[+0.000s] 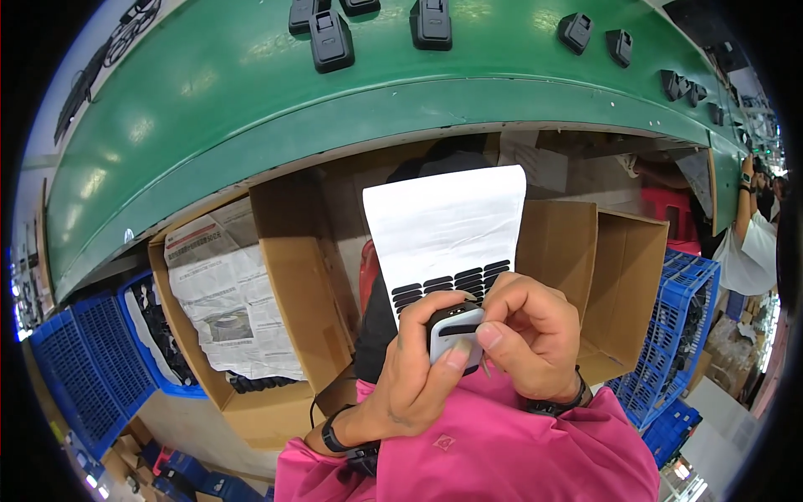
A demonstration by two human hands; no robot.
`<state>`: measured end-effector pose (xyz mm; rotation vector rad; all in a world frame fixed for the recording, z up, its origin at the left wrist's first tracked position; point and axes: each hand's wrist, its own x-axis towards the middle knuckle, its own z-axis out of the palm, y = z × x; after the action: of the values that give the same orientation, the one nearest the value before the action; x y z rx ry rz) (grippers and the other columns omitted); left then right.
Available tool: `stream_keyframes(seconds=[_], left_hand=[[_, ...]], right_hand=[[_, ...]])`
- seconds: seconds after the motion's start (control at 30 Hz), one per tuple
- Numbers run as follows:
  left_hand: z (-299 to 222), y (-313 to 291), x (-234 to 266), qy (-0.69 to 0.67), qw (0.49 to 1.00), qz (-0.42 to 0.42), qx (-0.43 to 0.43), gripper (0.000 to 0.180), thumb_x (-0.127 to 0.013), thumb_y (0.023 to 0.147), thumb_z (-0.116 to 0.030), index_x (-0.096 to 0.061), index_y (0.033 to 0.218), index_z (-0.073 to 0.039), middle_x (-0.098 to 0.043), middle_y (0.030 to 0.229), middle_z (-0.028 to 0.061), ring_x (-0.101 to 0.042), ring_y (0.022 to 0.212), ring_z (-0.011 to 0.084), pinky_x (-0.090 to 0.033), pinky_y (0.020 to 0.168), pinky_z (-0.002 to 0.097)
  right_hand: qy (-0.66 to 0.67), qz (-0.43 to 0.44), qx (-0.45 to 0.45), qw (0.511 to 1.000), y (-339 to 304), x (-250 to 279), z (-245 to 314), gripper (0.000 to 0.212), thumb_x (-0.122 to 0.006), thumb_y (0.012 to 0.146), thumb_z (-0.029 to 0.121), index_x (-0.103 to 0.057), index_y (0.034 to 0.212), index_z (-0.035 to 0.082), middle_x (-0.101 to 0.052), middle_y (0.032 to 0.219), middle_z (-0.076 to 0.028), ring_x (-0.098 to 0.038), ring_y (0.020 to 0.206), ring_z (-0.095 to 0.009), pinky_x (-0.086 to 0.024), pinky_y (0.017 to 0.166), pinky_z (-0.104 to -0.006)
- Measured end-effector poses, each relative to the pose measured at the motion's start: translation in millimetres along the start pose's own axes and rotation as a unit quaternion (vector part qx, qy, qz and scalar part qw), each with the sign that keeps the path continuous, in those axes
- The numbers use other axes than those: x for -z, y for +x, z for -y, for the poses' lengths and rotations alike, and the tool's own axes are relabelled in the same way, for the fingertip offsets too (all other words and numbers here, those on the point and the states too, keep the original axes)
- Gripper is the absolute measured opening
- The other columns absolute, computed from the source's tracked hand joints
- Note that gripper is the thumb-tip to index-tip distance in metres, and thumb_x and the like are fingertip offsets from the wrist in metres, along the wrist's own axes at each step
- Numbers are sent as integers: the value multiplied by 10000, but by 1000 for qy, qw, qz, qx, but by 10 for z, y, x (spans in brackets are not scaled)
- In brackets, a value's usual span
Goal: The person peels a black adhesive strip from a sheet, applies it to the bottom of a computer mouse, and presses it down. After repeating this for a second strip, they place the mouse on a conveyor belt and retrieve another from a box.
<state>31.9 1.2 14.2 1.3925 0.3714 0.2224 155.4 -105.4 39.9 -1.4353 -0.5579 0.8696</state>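
My left hand (pixel 418 364) is wrapped round a small handheld device (pixel 446 341) with a black casing and a pale grey face. A black rounded strip (pixel 458 329) lies across that face near its upper end. My right hand (pixel 533 339) is closed in a pinch, its thumb tip touching the device beside the strip's right end; what the fingertips grip is hidden. Just beyond my hands, a white backing sheet (pixel 447 217) rests over my lap, with rows of black oval stickers (pixel 452 283) on its near part.
Black cradle-like units (pixel 332 42) stand on the green workbench (pixel 251 92) ahead. An open carton (pixel 284 293) with newspaper (pixel 222 293) is at left, another carton (pixel 623 293) at right. Blue crates (pixel 92 360) flank both sides. Another person's arm (pixel 744 197) shows far right.
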Motion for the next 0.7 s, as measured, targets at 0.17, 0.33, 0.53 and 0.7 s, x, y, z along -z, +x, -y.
stream_keyframes(seconds=[0.17, 0.33, 0.53, 0.7], left_hand=[[-27, 20, -12, 4, 1000, 5, 8, 419, -469, 917, -102, -325, 1284, 42, -564, 1032, 188, -583, 864, 245, -463, 776, 342], [-20, 28, -18, 21, 1000, 1, 6, 422, -471, 913, -98, -324, 1285, 37, -567, 1019, 185, -581, 854, 243, -463, 772, 344], [-32, 25, -16, 47, 999, -7, 10, 424, -479, 902, -87, -338, 1282, 39, -566, 1014, 182, -573, 858, 234, -459, 786, 341], [-17, 9, -21, 47, 999, -15, 4, 426, -485, 894, -74, -344, 1279, 41, -568, 1009, 179, -570, 860, 230, -457, 794, 338]], right_hand=[[-13, 1, 12, 1000, 3, 26, -8, 79, -583, 838, 17, -526, 807, -29, -512, 760, -59, -435, 609, -60, -357, 534, -195], [-11, -9, 14, 1000, 3, 16, -29, 75, -585, 837, 9, -527, 807, -27, -516, 755, -61, -432, 613, -61, -355, 536, -197], [-40, -12, 33, 999, 6, 13, -79, 77, -597, 835, 3, -529, 813, -27, -521, 756, -63, -438, 592, -53, -355, 515, -195], [-56, -6, 45, 997, 3, 2, -102, 77, -599, 835, 0, -530, 817, -29, -527, 767, -64, -450, 581, -50, -362, 508, -194]])
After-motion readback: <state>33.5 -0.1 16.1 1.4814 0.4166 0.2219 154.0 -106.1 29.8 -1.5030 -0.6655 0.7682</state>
